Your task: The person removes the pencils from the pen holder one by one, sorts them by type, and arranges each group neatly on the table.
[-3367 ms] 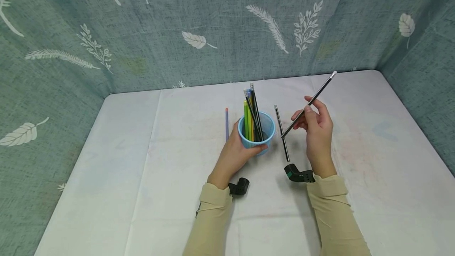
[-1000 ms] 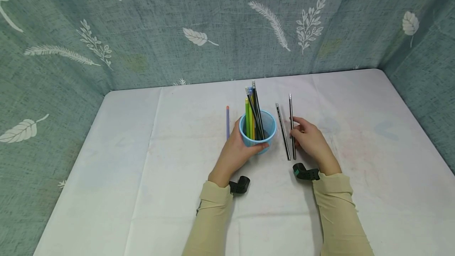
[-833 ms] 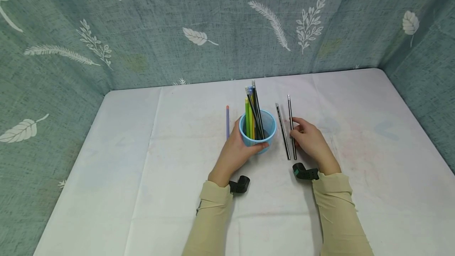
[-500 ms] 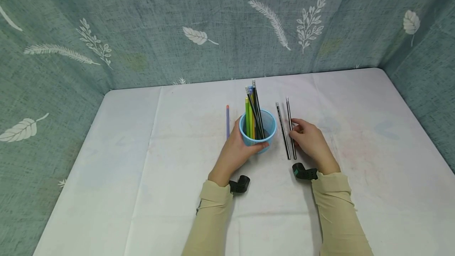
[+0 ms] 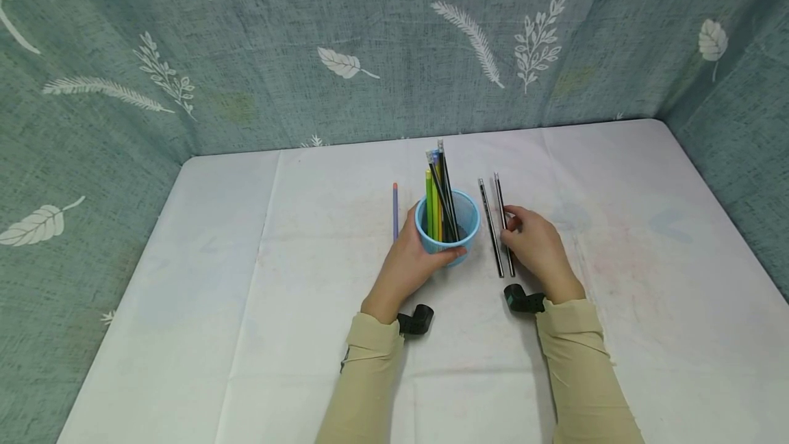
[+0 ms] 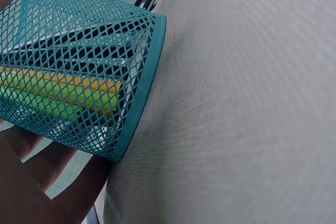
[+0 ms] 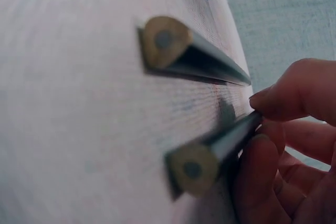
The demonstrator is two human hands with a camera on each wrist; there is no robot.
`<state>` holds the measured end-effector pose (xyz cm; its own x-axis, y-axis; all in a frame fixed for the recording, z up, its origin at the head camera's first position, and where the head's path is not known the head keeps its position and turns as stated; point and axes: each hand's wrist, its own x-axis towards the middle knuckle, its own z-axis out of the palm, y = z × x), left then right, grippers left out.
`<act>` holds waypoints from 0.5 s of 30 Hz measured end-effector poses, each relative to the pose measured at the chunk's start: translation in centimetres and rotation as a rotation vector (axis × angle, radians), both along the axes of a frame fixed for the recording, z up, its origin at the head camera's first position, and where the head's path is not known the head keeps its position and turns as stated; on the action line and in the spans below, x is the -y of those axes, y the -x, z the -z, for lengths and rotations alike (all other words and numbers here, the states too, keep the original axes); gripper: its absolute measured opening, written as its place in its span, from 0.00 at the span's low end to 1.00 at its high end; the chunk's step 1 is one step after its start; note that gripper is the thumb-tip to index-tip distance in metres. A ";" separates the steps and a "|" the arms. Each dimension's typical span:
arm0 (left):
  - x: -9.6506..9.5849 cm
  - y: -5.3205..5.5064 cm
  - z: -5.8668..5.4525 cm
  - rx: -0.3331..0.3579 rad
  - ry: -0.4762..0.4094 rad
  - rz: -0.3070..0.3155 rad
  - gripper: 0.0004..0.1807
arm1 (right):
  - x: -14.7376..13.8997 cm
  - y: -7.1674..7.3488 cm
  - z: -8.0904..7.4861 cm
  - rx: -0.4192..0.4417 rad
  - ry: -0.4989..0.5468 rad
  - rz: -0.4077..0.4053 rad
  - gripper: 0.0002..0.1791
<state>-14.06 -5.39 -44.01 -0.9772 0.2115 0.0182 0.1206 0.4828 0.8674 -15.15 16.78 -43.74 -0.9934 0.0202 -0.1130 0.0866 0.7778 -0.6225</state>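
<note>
A blue mesh cup [image 5: 448, 226] stands mid-table with several pencils [image 5: 436, 187] upright in it. My left hand [image 5: 414, 262] grips the cup from the left; in the left wrist view the cup [image 6: 79, 66] fills the frame, with yellow and green pencils [image 6: 63, 95] inside. Two black pencils lie side by side right of the cup. My right hand [image 5: 533, 245] pinches the right black pencil [image 5: 499, 197] flat on the table, close to the left black pencil [image 5: 489, 221]. The right wrist view shows both cut ends [image 7: 167, 40] [image 7: 195, 167] and my fingertips [image 7: 286, 103] on the nearer one.
A purple pencil [image 5: 395, 211] lies left of the cup. The white tablecloth [image 5: 246, 293] is walled by green leaf-print fabric [image 5: 308, 53] at the back and both sides. Black wrist mounts [image 5: 416, 321] [image 5: 520, 299] sit near my cuffs.
My right hand brought the black pencil down from the air onto the table, then slid it left until it lay close beside the other black pencil. The left hand kept hold of the cup.
</note>
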 end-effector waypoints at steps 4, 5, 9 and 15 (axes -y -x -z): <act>0.0 0.0 -0.1 0.003 -0.001 0.002 0.54 | 0.1 0.0 0.1 -0.009 0.002 0.010 0.27; 0.0 0.0 -0.1 0.003 -0.002 0.003 0.54 | 0.1 0.0 0.1 -0.004 0.008 0.014 0.27; 0.0 0.0 0.0 0.005 0.002 0.002 0.55 | 0.1 -0.1 0.1 0.006 0.033 0.029 0.26; 0.0 -0.1 -0.2 0.016 -0.006 0.002 0.56 | 0.0 -0.2 0.3 -0.051 0.041 0.072 0.23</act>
